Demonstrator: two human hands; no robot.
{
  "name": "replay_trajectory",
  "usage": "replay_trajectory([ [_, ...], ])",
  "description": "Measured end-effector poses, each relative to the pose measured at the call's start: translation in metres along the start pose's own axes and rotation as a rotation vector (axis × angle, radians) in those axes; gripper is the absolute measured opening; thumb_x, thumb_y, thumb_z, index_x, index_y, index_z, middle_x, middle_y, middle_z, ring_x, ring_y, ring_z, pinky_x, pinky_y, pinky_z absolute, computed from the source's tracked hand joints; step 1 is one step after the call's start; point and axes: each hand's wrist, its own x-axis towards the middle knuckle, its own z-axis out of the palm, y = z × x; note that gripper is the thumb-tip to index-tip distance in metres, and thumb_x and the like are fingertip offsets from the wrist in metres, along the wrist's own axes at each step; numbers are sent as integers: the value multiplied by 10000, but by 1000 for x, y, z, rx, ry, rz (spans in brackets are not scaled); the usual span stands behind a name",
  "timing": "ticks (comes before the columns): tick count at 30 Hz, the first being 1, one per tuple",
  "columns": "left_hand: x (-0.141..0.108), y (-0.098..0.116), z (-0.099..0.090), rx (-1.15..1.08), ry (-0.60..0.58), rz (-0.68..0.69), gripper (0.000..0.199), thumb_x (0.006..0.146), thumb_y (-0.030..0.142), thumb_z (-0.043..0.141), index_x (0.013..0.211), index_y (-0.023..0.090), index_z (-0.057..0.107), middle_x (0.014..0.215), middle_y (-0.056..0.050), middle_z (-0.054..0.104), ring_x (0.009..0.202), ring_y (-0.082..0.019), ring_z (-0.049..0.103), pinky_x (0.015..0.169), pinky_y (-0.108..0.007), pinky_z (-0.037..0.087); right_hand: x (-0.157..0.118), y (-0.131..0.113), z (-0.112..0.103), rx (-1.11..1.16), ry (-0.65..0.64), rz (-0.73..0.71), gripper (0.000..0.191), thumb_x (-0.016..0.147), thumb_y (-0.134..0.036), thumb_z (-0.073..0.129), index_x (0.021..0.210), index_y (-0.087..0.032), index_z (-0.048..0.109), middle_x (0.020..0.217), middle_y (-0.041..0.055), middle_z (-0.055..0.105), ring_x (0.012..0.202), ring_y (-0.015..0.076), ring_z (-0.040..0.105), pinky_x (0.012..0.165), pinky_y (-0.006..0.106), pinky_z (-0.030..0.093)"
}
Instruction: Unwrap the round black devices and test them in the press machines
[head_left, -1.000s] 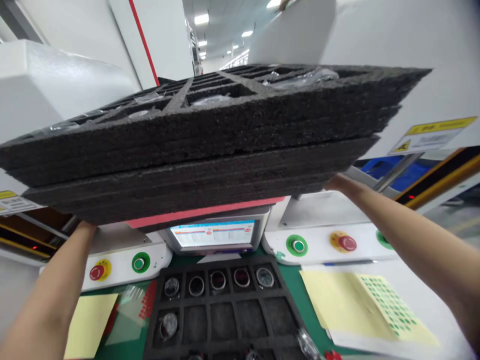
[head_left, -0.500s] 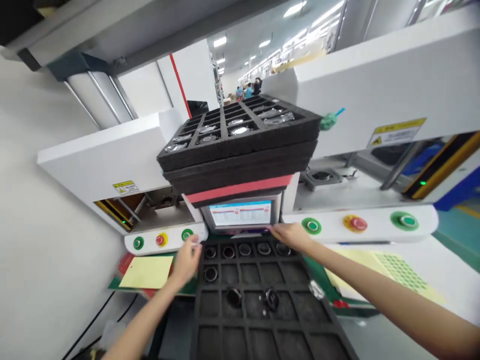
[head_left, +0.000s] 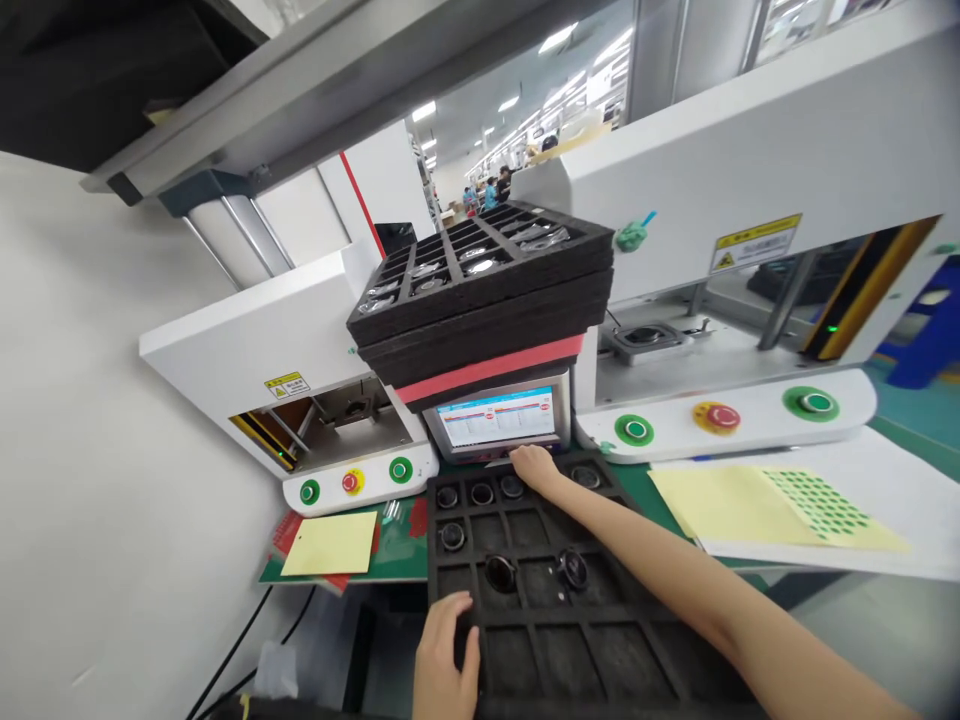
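My left hand (head_left: 448, 660) is at the near left edge of a black foam tray (head_left: 510, 612), thumb and fingers apart with nothing between them. Farther off, my right hand (head_left: 534, 468) reaches across the tray to its back row, just below a small screen (head_left: 499, 412). Its fingers are curled, and whatever they hold is hidden. Round dark watch-like pieces sit in the tray's back pockets, one (head_left: 451, 537) in the second row. Two more, a dark round one (head_left: 500, 573) and a tilted one (head_left: 573, 569), lie over the dividers nearer me.
Stacked foam trays (head_left: 487, 290) with wrapped pieces rise above the screen. White press machines stand on both sides, with green buttons (head_left: 634, 430) and a red button (head_left: 723, 417). Yellow sheets lie left (head_left: 330, 543) and right (head_left: 720, 505). People (head_left: 491, 192) are far behind.
My left hand has come back from beside the left machine's buttons to the tray's near left edge. The right hand has shifted left along the screen's lower edge. The view has shifted too.
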Motion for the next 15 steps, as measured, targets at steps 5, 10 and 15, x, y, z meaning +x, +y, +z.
replay_trajectory([
  [5,3,27,-14,27,-31,108,229,923,147,455,1039,195,647,1105,-103,710,1046,-223,687,893,-408,596,-19,-2,-12,70,-29,59,320,944,-350,614,1160,-116,604,1126,99,633,964,196,645,833,382,560],
  [10,4,31,-13,95,-119,84,209,922,123,456,1037,178,622,1112,-104,697,1058,-213,674,925,-404,582,-96,11,-4,162,49,141,281,970,-403,560,990,-133,636,909,32,659,788,141,641,747,330,550],
  [15,20,32,14,142,-238,-15,290,870,92,559,1147,168,592,1219,-115,646,1161,-239,620,999,-422,539,-193,16,17,267,213,206,455,988,-442,432,654,-172,581,544,-4,572,517,128,567,536,234,396],
])
